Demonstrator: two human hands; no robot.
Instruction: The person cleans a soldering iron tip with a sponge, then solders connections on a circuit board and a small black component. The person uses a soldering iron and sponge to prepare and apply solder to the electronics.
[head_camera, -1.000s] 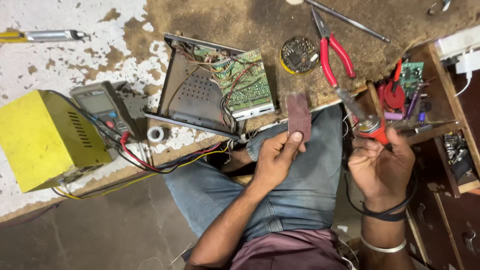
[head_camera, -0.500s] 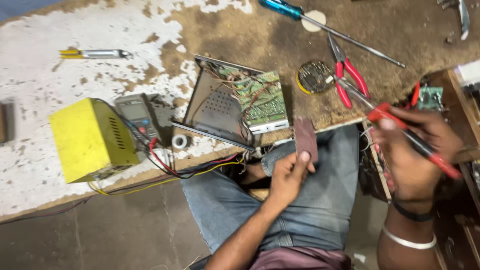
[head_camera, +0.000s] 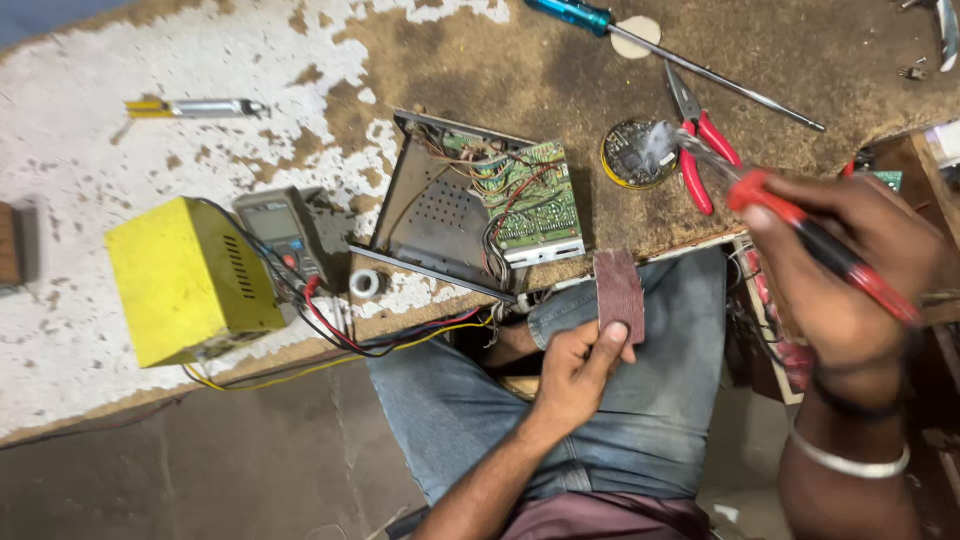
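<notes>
1. my left hand (head_camera: 572, 372) pinches a small brown strip of sandpaper (head_camera: 620, 295) between thumb and fingers, standing it upright over my lap just below the bench edge (head_camera: 640, 245), so i judge its face is kept free for rubbing.
2. my right hand (head_camera: 850, 270) is closed around a red-and-black soldering iron (head_camera: 820, 245), gripped like a pen, with the metal tip pointing up-left over the bench toward the round yellow-rimmed part (head_camera: 632, 153).
3. the iron is raised in the air, well apart from the sandpaper; the two do not touch.
4. my left forearm comes up from below across my jeans, wrist bent slightly back, thumb laid along the strip's lower edge.
5. my right wrist, with a dark band and a metal bangle, is cocked so the handle runs down to the right past my knuckles.
6. the opened metal chassis with its green circuit board (head_camera: 525, 195) lies straight ahead on the bench, wires spilling toward me.
7. red-handled pliers (head_camera: 700, 150) and a blue-handled screwdriver (head_camera: 600, 18) lie just beyond the iron's tip, close to reach.
8. the yellow box (head_camera: 185, 280) and the multimeter (head_camera: 280, 235) sit off to my left, leads trailing over the edge.
</notes>
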